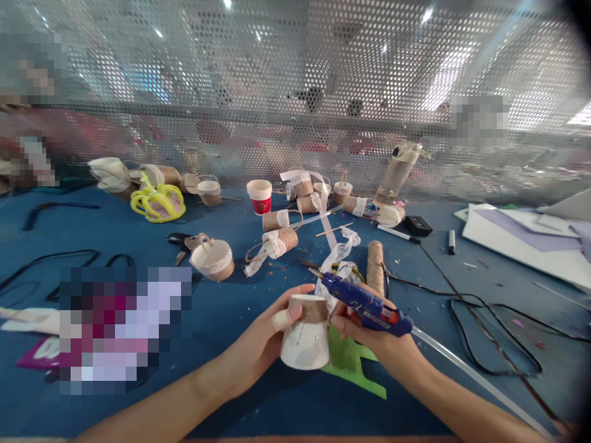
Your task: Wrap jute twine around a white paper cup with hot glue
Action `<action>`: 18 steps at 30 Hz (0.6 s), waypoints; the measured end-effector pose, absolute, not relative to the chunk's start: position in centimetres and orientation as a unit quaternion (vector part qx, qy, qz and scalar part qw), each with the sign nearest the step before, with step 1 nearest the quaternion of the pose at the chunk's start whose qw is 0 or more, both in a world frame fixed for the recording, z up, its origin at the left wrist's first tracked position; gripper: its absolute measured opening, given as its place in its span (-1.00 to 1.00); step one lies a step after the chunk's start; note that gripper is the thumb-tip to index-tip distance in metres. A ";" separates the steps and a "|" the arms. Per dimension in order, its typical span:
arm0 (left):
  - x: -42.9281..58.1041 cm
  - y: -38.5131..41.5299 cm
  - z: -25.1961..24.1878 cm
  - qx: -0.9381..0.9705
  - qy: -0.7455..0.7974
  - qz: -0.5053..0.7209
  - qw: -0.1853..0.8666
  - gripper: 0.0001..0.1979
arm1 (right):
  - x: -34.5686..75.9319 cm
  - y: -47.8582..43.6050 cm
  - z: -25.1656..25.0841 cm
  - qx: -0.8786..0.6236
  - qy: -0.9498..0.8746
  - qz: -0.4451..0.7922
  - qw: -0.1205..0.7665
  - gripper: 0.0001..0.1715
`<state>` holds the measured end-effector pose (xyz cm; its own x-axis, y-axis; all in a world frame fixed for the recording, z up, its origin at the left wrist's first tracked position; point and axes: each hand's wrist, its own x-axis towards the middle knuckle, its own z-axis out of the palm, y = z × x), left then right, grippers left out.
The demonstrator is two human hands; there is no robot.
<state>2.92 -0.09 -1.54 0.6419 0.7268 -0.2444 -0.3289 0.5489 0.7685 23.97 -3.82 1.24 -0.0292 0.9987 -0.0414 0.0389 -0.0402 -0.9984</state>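
Observation:
A white paper cup (305, 344), turned upside down with brown twine wound around its narrow end, is gripped by my left hand (272, 323). The thumb, with a pale bandage on it, presses the twine band. My right hand (369, 335) is wrapped around a blue hot glue gun (360, 300). Its nozzle points up and left, above and apart from the cup, and a long clear glue stick (462, 363) runs out of its back. Behind the gun lies crumpled white lace ribbon (341, 249). Green paper (353, 369) lies under my right hand.
A twine roll (375, 264) stands behind the gun. Several twine-wrapped cups, including one with a handle (213, 261), lie across the table. Further back are a red cup (260, 198) and a yellow pipe-cleaner basket (159, 203). Black cable (496, 369) loops at right; a perforated metal screen (277, 74) borders the back.

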 end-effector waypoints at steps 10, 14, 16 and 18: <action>3.1 0.2 -0.5 0.312 0.295 0.355 0.830 -0.66 | 24.4 -3.7 1.0 -0.505 -0.529 0.473 0.492 -0.83; 3.1 0.4 0.0 0.285 0.259 0.347 0.855 -0.60 | 24.8 -3.5 0.7 -0.507 -0.542 0.439 0.506 -0.85; 3.1 0.6 0.0 0.279 0.223 0.344 0.868 -0.57 | 24.9 -3.3 0.6 -0.509 -0.543 0.431 0.510 -0.86; 3.0 0.7 -0.1 0.273 0.180 0.332 0.885 -0.54 | 25.0 -3.2 0.7 -0.516 -0.540 0.423 0.513 -0.87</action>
<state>3.00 0.71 -0.14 0.7146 0.6862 -0.1361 -0.4899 0.6297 0.6028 25.01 -3.21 0.65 0.0590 0.9912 0.1184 0.1239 0.1104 -0.9861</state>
